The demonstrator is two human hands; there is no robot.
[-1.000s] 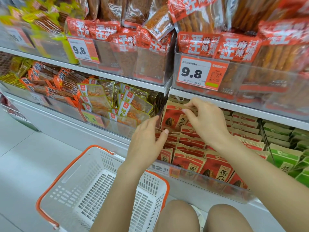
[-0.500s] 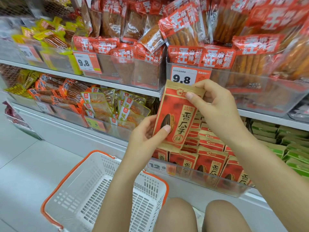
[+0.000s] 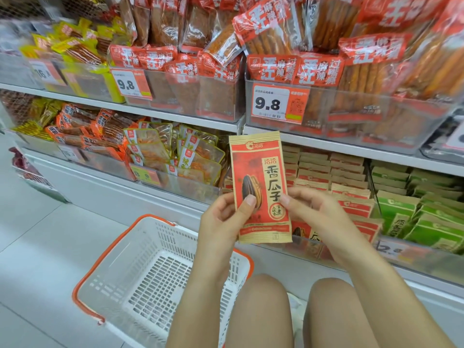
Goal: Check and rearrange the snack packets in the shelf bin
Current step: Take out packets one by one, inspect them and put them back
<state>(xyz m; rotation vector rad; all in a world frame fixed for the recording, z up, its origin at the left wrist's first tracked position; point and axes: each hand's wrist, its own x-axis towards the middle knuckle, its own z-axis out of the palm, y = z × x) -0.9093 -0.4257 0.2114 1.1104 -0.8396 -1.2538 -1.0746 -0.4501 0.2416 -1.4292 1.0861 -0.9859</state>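
The white basket (image 3: 160,277) sits nearest, at 7 o'clock from the hands. The left hand (image 3: 223,219) pinches the red seed packet (image 3: 259,187) at its lower left edge; the right hand (image 3: 319,217) holds the lower right edge. The packet stands upright, long axis running 12 to 6 o'clock. The shelf bin (image 3: 401,257) lies beyond, at 3 o'clock, nearer the right hand.

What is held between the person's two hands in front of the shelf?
In the head view, an upright red and tan sunflower seed packet: the left hand grips its left edge, the right hand pinches its right edge.
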